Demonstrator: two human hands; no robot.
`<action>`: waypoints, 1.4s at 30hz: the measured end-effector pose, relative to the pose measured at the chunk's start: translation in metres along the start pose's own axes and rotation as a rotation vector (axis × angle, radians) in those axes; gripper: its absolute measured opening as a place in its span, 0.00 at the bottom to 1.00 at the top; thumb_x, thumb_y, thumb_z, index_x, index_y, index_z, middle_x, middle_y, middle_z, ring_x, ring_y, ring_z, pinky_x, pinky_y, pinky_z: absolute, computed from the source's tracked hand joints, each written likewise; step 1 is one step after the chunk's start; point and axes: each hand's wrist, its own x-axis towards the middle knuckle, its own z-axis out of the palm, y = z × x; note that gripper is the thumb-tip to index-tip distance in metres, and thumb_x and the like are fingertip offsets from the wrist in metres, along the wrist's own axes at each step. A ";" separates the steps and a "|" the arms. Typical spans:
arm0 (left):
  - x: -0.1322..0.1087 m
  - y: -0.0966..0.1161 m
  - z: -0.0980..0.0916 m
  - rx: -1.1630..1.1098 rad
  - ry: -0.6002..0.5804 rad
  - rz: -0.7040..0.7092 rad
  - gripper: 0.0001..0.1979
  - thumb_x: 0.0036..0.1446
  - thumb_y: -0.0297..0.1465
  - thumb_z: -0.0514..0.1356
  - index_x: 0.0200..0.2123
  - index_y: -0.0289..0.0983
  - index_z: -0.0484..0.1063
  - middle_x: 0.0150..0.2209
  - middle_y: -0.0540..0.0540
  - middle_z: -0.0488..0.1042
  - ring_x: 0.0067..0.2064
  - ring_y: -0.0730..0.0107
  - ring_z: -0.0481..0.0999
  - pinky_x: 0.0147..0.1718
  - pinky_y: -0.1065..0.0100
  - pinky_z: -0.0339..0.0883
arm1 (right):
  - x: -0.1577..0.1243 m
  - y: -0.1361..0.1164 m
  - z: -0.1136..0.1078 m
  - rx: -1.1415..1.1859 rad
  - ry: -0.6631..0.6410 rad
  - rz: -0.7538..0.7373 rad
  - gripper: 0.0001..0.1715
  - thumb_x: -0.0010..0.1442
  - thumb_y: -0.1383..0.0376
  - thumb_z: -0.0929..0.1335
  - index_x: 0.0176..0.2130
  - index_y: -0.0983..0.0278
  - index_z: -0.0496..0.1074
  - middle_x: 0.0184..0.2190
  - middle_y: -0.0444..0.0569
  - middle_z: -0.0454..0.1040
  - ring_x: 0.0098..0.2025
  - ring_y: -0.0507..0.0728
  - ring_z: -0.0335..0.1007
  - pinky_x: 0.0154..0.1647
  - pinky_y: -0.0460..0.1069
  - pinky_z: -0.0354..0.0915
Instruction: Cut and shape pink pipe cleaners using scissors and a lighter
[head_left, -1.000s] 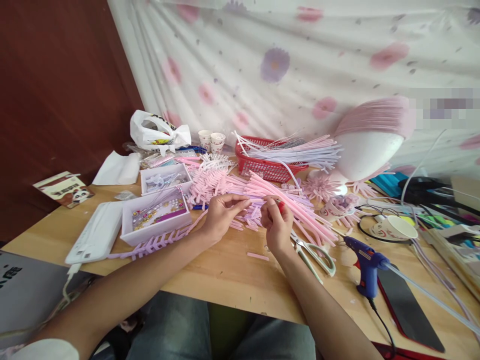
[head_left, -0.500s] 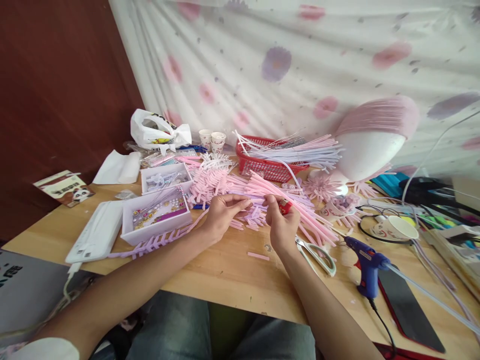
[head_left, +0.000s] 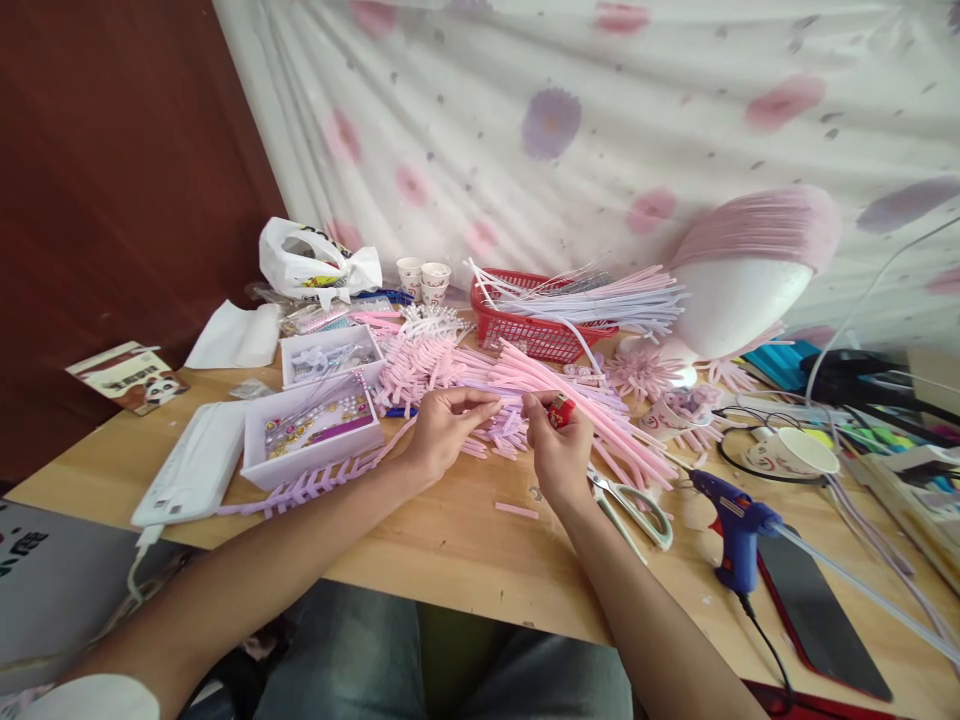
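My left hand (head_left: 450,432) is closed in a pinch above the table. What lies between its fingertips is too small to make out against the purple stems behind. My right hand (head_left: 559,450) is closed around a red lighter (head_left: 560,410), its thumb and fingertip facing the left hand across a small gap. Just beyond both hands lie pink fuzzy stems (head_left: 540,372) and short purple fuzzy pieces (head_left: 506,428). Scissors (head_left: 634,508) with pale handles rest beside my right wrist. One short pink stem piece (head_left: 517,510) is on the wood between my forearms.
A red basket (head_left: 529,338) full of stems stands at the back. White boxes (head_left: 311,465) of beads and a white power bank (head_left: 191,465) are on the left. At right are a blue glue gun (head_left: 739,530), a black phone (head_left: 821,610), a paper cup (head_left: 795,455) and a mannequin head (head_left: 739,300).
My right hand has tilted a little and its fingertips have shifted slightly left, nearer the left hand. My left hand stays almost where it was.
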 end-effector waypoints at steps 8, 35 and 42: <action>-0.001 0.004 0.002 -0.068 0.010 -0.077 0.15 0.41 0.37 0.75 0.32 0.35 0.82 0.32 0.44 0.82 0.32 0.69 0.79 0.36 0.67 0.75 | 0.000 0.000 0.003 0.135 0.060 0.044 0.17 0.59 0.52 0.71 0.35 0.64 0.72 0.25 0.41 0.66 0.20 0.47 0.49 0.20 0.46 0.50; 0.022 0.012 -0.019 0.198 -0.158 0.044 0.16 0.45 0.38 0.72 0.34 0.34 0.81 0.32 0.43 0.82 0.34 0.66 0.79 0.35 0.68 0.72 | 0.003 -0.042 -0.030 -0.506 -0.310 -0.020 0.15 0.61 0.58 0.68 0.26 0.63 0.70 0.19 0.41 0.63 0.23 0.51 0.57 0.27 0.47 0.54; 0.025 0.039 -0.028 0.492 -0.290 0.092 0.08 0.52 0.35 0.66 0.28 0.34 0.78 0.28 0.46 0.79 0.30 0.69 0.77 0.32 0.70 0.66 | -0.051 -0.049 -0.046 -1.185 -0.856 -0.049 0.06 0.61 0.70 0.67 0.34 0.63 0.74 0.38 0.50 0.74 0.30 0.54 0.70 0.28 0.48 0.51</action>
